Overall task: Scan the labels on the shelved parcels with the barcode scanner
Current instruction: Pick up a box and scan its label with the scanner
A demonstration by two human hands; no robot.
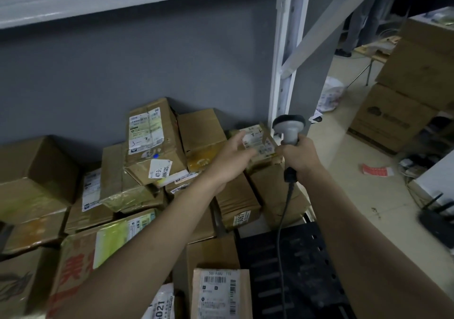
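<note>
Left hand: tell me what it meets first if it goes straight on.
Probably the small labelled parcel by the shelf post; the left hand already reaches toward its label, though depth is unclear.

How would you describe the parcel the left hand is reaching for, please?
Find the white shelf post at the right. The small brown parcel lies at its foot, atop the stack, between the left hand and the scanner. Its white label bears handwritten marks, unlike the plain box beside it.

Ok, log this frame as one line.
right hand: holds scanner | left hand: open, at labelled parcel | shelf
</note>
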